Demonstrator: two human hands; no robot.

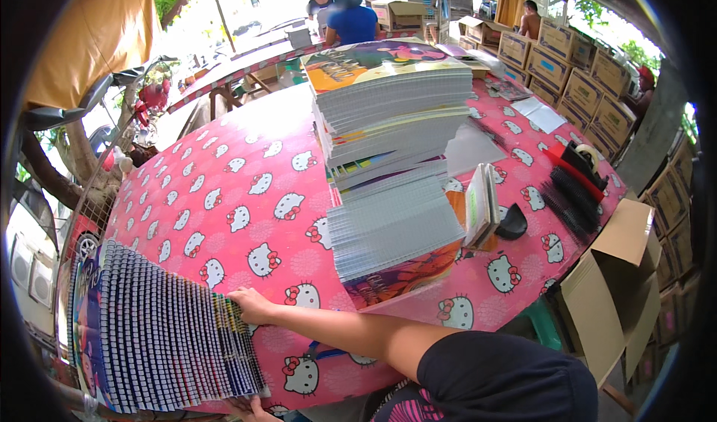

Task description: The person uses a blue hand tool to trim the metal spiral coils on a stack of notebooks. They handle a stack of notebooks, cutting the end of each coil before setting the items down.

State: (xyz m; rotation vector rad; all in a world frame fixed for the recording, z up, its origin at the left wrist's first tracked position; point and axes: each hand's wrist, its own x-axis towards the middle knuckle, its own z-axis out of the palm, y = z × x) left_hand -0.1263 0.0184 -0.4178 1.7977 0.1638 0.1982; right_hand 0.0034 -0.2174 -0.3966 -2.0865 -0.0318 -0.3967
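Fanned notebooks [160,332]: right hand [250,305] presses flat, open, on far edge; left hand [250,407] cups near edge, grasp unclear. Risk: row slides off table [246,160].

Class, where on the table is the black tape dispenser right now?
In the head view, the black tape dispenser sits at the table's far right edge, beside black binding combs.

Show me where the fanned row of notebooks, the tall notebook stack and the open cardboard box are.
fanned row of notebooks [160,340], head view, middle of the row
tall notebook stack [392,123], head view, page edges
open cardboard box [609,302], head view, side wall
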